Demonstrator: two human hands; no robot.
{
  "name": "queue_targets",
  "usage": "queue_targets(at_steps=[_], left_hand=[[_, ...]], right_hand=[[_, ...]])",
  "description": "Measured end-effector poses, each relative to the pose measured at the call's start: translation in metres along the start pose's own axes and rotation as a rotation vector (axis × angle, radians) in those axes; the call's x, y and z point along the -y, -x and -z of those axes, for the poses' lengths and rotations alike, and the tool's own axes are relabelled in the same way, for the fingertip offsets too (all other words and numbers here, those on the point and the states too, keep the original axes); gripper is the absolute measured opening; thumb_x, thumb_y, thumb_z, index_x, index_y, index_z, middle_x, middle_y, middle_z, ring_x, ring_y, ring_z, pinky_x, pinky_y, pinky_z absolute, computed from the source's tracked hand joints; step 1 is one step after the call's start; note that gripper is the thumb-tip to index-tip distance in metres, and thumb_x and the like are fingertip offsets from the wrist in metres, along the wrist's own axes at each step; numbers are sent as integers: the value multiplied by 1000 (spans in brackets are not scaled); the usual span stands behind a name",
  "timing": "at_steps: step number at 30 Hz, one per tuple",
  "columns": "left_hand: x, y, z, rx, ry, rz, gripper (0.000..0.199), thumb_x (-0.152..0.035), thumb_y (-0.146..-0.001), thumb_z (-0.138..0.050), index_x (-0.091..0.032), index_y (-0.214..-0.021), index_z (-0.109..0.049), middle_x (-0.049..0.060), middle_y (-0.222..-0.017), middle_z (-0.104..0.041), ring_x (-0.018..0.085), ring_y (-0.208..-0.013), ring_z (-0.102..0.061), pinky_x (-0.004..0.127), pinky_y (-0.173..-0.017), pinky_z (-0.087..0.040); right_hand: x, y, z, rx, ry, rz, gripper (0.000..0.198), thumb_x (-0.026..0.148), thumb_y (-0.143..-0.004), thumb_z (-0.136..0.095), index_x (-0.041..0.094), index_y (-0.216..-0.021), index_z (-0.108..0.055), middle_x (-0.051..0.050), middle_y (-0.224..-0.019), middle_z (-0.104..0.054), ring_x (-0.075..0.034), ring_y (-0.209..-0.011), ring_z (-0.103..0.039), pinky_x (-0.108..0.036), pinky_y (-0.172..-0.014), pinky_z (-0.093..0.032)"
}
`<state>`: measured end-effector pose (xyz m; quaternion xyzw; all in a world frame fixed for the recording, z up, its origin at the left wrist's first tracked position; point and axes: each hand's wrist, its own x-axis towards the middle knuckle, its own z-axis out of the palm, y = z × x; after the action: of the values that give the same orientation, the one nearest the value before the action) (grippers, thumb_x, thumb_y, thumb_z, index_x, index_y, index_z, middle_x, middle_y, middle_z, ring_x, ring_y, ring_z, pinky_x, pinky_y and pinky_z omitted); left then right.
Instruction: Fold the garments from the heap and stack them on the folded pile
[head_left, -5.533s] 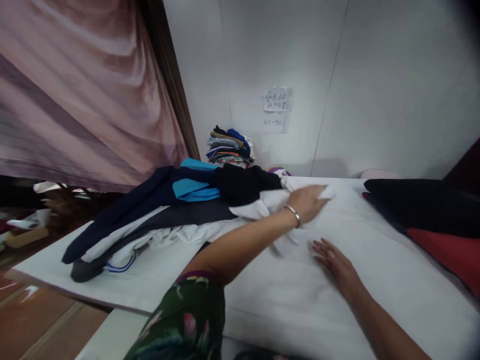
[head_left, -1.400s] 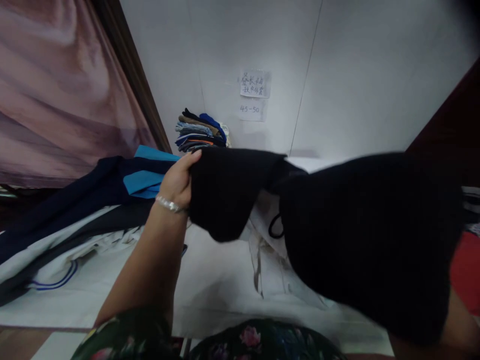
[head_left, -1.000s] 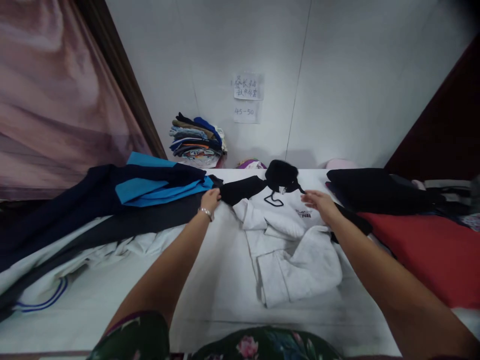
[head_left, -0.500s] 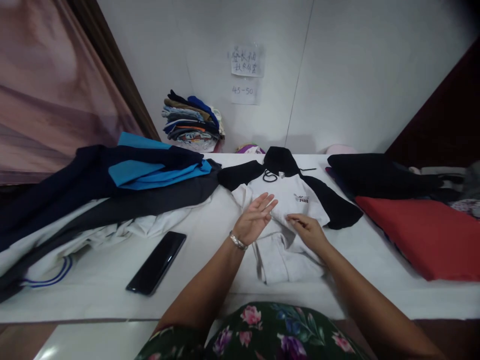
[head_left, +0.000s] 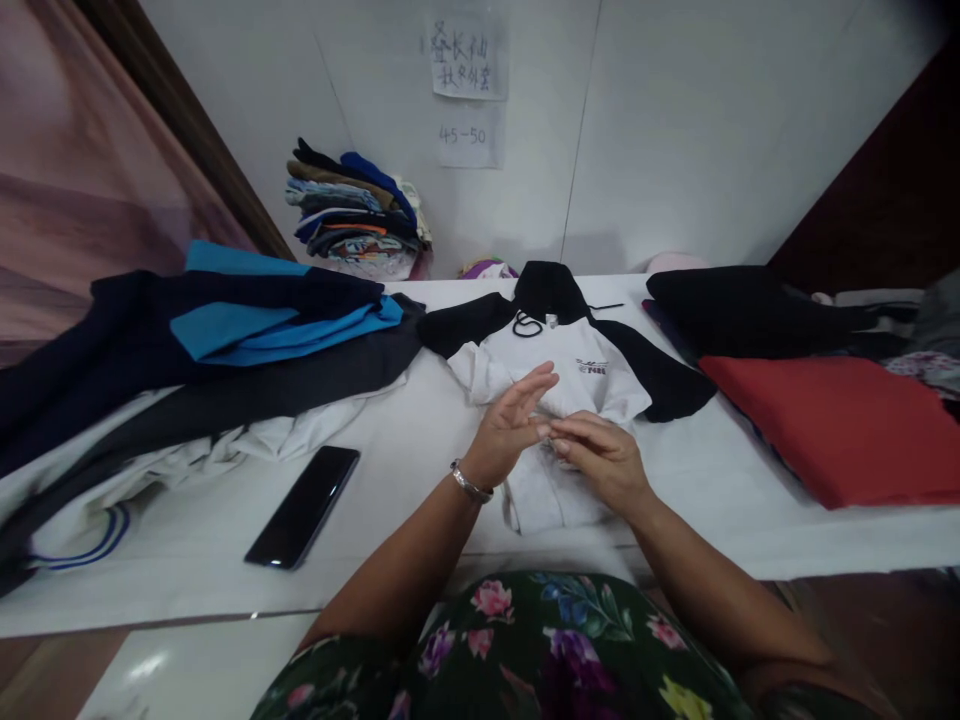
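Observation:
A white hoodie (head_left: 600,375) with black sleeves, a black hood and a dark cord lies on the white-covered table (head_left: 420,480) in front of me. Its lower part is folded or bunched, and a small dark print shows on the chest. My left hand (head_left: 514,420), with a silver bracelet at the wrist, hovers over it with the fingers stretched out. Against the left thumb tip, my right hand (head_left: 604,460) closes its thumb and fingers in a pinch. Whether anything small is between those fingertips is too fine to see.
A black phone (head_left: 304,507) lies left of the hoodie. Beyond it spread navy and blue garments (head_left: 225,310). At the right are a folded red garment (head_left: 832,430) and a black one (head_left: 735,310). A clothes stack (head_left: 356,215) stands by the wall.
My right hand has come left until its fingertips meet my left thumb; before, the hands were apart. The whole view has shifted slightly. The hoodie lies much as before.

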<state>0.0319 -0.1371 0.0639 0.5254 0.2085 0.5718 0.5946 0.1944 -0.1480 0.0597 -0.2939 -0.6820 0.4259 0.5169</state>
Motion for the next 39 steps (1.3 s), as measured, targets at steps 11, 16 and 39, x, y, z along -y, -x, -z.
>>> queue_targets(at_steps=[11,16,39], left_hand=[[4,4,-6,-22,-273,-185,45,-18,-82,-62,-30,-125,-55,7,-154,-26,33,-138,-29,23,-68,-56],[4,8,-6,-46,-457,-293,43,-17,-86,-58,-30,-127,-53,7,-153,-25,32,-139,-29,28,-76,-58],[31,33,62,-684,-714,286,53,-31,-79,-65,-19,-127,-48,16,-140,-44,28,-126,-47,38,-88,-52]], right_hand=[[-12,4,-3,-150,-238,-270,8,26,-77,-72,23,-83,-74,0,-68,-71,-10,-53,-57,-23,-49,-44],[-16,6,-4,-149,-414,-383,11,30,-76,-73,21,-83,-73,-2,-74,-73,-11,-55,-61,-23,-48,-43],[-39,23,93,-516,234,-349,34,52,-81,-57,19,-88,-66,-6,-84,-69,-19,-75,-64,-29,-61,-51]])
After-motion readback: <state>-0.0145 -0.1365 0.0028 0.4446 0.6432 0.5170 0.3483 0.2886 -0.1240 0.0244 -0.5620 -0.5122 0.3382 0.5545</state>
